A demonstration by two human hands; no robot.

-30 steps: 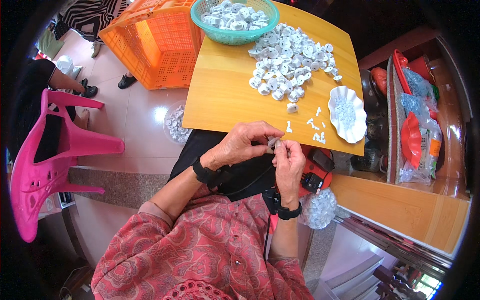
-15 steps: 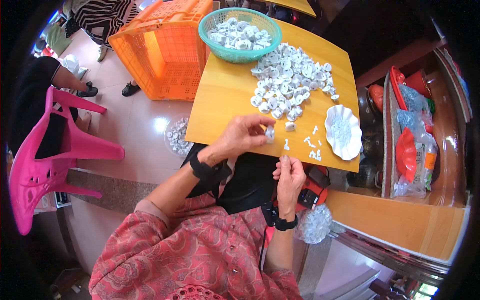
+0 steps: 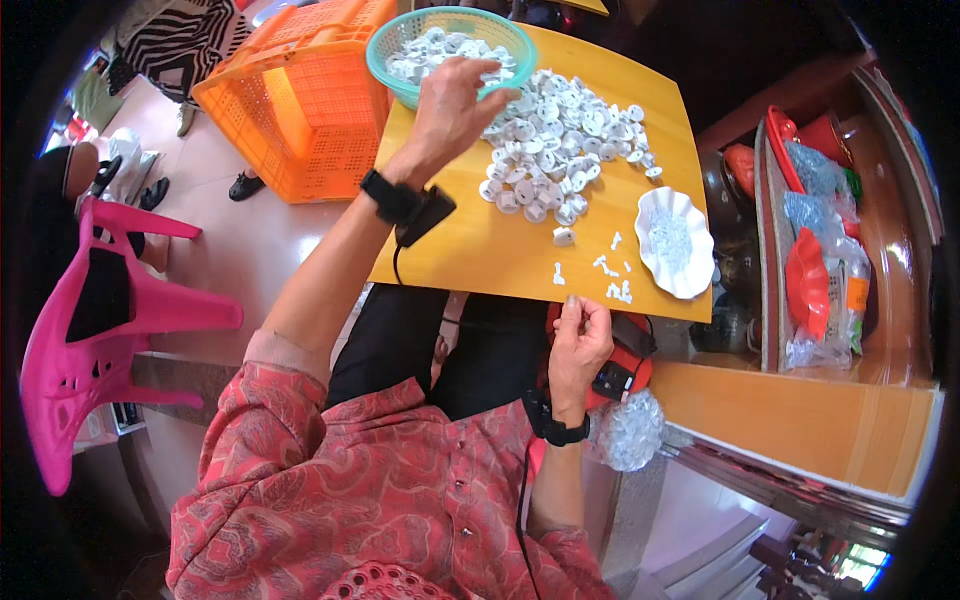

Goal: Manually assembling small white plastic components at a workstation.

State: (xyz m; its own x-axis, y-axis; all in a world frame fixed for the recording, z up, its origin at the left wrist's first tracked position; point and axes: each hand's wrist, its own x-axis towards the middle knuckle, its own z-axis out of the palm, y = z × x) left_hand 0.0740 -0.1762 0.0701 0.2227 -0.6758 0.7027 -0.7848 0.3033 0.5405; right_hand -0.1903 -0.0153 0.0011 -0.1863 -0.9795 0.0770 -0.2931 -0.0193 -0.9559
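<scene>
My left hand (image 3: 452,112) reaches over the near rim of a green mesh basket (image 3: 378,66) filled with white plastic parts. Its thumb and fingers are apart, and no part shows between them. Beside the basket spreads a heap of round white plastic parts (image 3: 550,140) on the yellow table (image 3: 460,240). At the table's front edge my right hand (image 3: 582,340) is closed in a pinch; whatever it may hold is hidden. Just beyond it lie several tiny white pieces (image 3: 618,292), with one standing apart (image 3: 558,273). A single round white part (image 3: 564,236) sits in front of the heap.
A white wavy-rimmed dish (image 3: 702,250) of small clear pieces stands at the table's right. An orange crate (image 3: 290,110) lies tipped left of the table, near a pink chair (image 3: 130,300). Shelves with bags and a red dish (image 3: 808,280) are at the right.
My left hand has gone from the table's front, where it pinched a round white part, up to the basket, and has opened. The right hand keeps its pinch at the edge.
</scene>
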